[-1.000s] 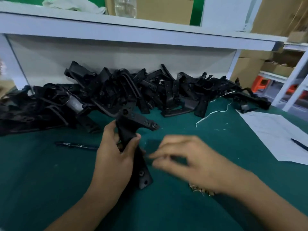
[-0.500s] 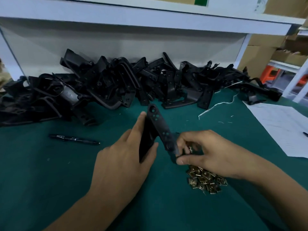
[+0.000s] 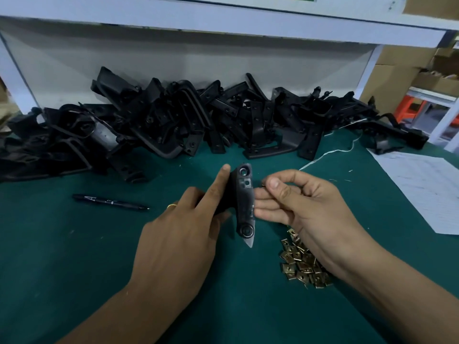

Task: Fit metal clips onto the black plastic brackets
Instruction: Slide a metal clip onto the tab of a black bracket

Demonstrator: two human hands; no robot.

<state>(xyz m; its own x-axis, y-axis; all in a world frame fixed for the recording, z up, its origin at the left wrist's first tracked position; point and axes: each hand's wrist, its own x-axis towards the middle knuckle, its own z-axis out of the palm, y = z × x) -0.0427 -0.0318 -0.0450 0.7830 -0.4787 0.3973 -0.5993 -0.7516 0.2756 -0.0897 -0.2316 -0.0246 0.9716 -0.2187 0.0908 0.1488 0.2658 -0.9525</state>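
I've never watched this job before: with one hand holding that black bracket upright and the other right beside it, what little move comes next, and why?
Probably the right hand slides its clip, too small to see clearly, onto the bracket edge. The left hand already steadies the bracket, and the right fingertips touch its side.

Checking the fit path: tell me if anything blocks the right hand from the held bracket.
Nothing visible does. The right hand has its fingertips at the edge of the black bracket, which the left hand holds upright.

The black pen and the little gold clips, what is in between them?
In the head view, between the pen and the clips are the left hand and the bracket it holds upright.
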